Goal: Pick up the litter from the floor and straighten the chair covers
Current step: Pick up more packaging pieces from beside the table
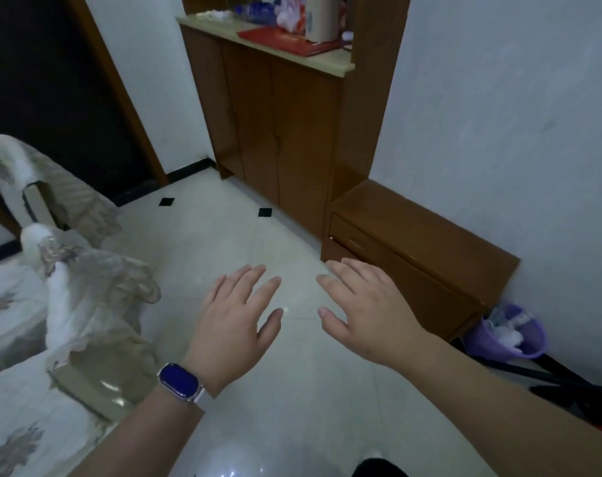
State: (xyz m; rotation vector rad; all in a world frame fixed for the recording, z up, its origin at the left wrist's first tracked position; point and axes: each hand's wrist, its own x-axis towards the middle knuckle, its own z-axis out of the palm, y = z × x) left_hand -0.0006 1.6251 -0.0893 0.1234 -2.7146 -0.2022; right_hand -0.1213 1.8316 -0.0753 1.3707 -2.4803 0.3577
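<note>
Hands apart: the left hand (235,325) and right hand (368,315) hover with fingers spread, gripping nothing, above the floor (223,235); rumpled chair covers (96,290) (lace-edged) drape the seats at near left.

Cream chair covers (13,297) with grey-brown flowers — brown cabinet (275,132), purple bin (506,335), blue-faced watch (180,382).

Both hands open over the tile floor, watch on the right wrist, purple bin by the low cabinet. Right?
One slip: the head view shows the watch on the left wrist, not the right. The rest holds: the left hand and right hand are open over the tile floor, and the purple bin sits by the low cabinet.
</note>
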